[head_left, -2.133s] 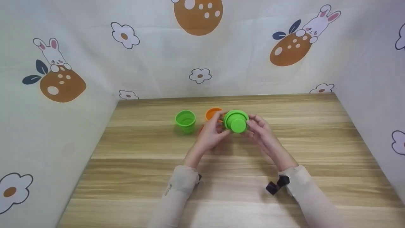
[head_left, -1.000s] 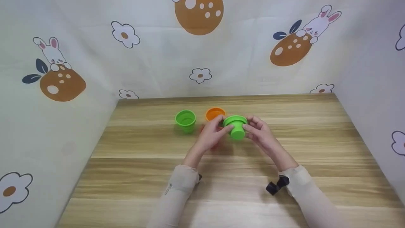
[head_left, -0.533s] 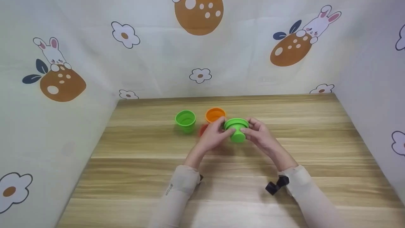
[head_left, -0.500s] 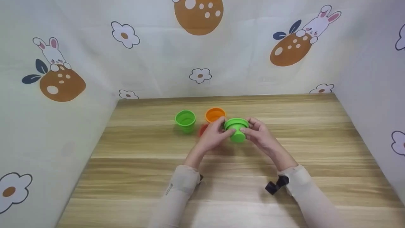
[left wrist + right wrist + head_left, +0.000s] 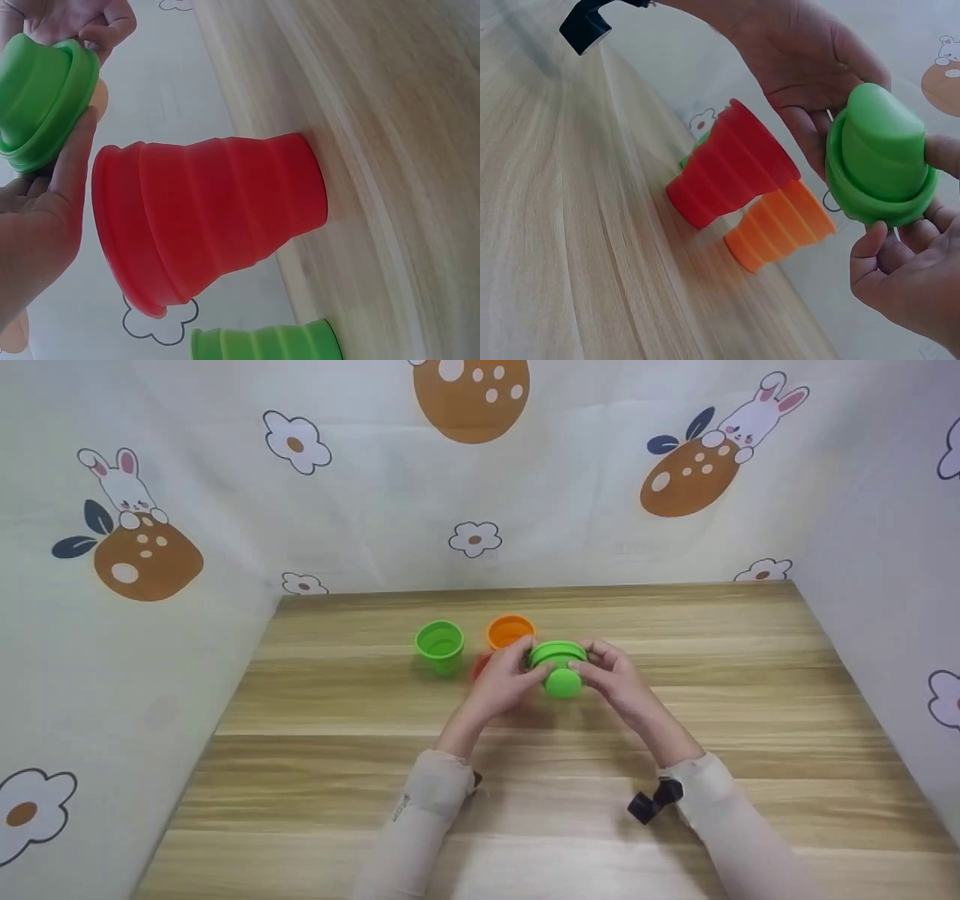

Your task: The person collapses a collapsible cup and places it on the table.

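Green, round, stepped cup of rubbery-looking material (image 5: 559, 657) is being held above the wood-grain desk (image 5: 315, 780) in the head view, between the left hand (image 5: 504, 679) and the right hand (image 5: 622, 679). Its long axis is lying at a slant: the wide rim is facing away from the person, the small flat base pointing back toward them. Fingers of both hands are clamping it, thumbs on the near side, the others curling round the rim. To the person's left, a second green, tapered cup (image 5: 440, 649) is standing upright; an orange, tapered cup (image 5: 511, 630) is standing beyond the left hand, which is mostly hiding a red, ridged cup (image 5: 484, 666).

From the left wrist, the held cup's narrow end is pointing to the frame's upper left and its rim is slanting across the opposite side, left fingers gripping it. The red cup is standing near it, base down on the desk.

From the right wrist, the narrow end is pointing up the frame, the rim lying below, the axis running nearly straight up and down. The red cup is partly covering the orange one; whether they are touching, I cannot tell.
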`<move>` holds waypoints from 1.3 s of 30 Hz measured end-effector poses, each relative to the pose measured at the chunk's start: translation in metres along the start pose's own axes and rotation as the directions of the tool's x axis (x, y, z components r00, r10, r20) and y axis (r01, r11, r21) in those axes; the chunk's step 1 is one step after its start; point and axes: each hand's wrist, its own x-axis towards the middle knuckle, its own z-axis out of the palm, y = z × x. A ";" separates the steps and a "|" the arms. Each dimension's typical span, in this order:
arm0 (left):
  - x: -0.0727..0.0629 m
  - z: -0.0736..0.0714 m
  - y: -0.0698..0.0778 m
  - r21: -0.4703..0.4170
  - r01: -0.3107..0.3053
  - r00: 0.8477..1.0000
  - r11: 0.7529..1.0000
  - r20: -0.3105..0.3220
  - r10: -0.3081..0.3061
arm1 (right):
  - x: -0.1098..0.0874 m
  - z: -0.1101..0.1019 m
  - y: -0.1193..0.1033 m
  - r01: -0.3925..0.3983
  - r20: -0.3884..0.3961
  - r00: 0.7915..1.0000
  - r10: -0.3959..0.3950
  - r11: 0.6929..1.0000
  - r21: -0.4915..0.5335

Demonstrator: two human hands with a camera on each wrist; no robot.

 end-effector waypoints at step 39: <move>0.001 -0.002 -0.003 -0.072 -0.031 0.999 0.997 -0.047 0.028 | -0.003 -0.004 -0.002 0.085 0.029 0.996 -0.084 0.995 -0.056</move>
